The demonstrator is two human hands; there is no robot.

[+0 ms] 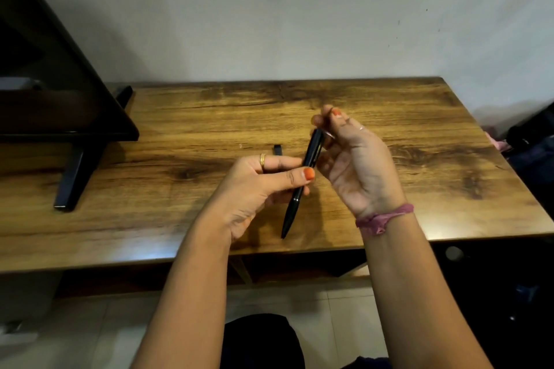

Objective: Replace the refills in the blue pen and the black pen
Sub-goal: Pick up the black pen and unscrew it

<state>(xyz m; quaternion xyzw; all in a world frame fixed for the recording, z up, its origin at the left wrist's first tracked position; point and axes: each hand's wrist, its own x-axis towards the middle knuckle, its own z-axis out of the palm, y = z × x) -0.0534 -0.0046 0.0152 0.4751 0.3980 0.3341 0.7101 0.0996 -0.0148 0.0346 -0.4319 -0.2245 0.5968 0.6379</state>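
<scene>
A black pen [292, 210] is held tilted above the wooden table [168, 135], tip pointing down toward me. My left hand [254, 186] pinches its middle between thumb and fingers. My right hand [353, 159] is at the pen's upper end, fingers curled around the top by the clip. Another dark pen [278, 149] lies on the table behind my left hand, with only its end showing. Its colour is hard to tell.
A black monitor [45, 75] on a black stand [72, 177] fills the table's left side. A white wall rises behind the table. Dark bags [530, 141] sit past the right edge. The floor and my dark-clothed lap show below the front edge.
</scene>
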